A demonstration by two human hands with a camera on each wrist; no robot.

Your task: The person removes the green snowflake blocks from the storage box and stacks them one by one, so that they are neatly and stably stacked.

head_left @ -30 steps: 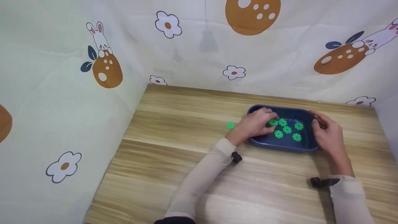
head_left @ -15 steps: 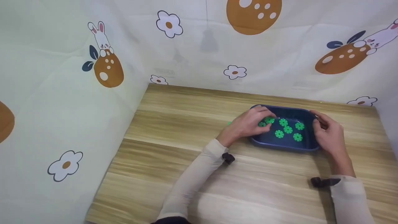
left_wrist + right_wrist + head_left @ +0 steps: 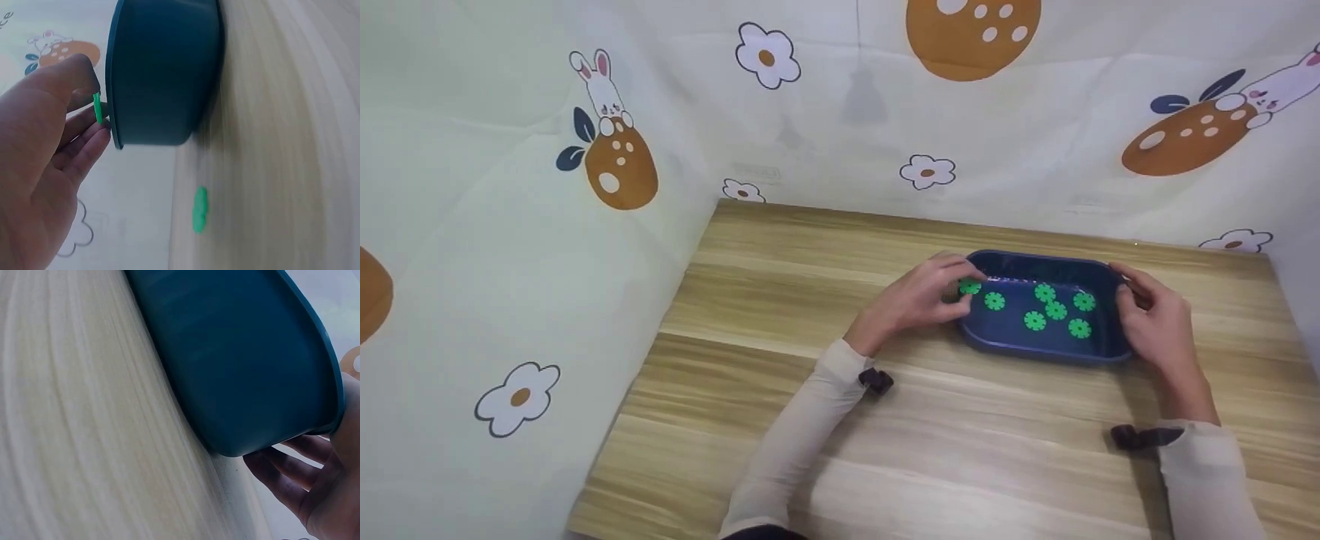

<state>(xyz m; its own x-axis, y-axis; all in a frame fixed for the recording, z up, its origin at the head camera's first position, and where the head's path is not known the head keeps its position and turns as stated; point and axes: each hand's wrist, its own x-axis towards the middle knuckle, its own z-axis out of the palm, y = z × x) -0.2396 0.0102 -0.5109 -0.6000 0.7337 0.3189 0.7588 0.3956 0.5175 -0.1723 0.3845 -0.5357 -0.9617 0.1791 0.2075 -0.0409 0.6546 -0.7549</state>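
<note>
My left hand [image 3: 919,296] pinches a green snowflake disc [image 3: 970,286] at the left rim of a dark blue tray [image 3: 1003,334]. In the left wrist view this pinched disc [image 3: 98,108] appears edge-on between thumb and fingers, close to the rim. Several more green snowflake discs [image 3: 1035,321] lie flat and spread out on the tray floor, one [image 3: 994,301] nearest the left hand. My right hand [image 3: 1159,319] holds the tray's right end, thumb at the rim. From the right wrist view its fingers [image 3: 281,481] reach along the outer wall.
Another green disc [image 3: 199,210] lies on the wooden table [image 3: 810,300] beside the tray, hidden behind the left hand in the head view. A patterned cloth [image 3: 825,112] hangs behind and left of the table.
My left hand has moved left from over the tray to its left rim with the pinched disc, uncovering a disc on the tray floor. The right hand stays at the tray's right end.
</note>
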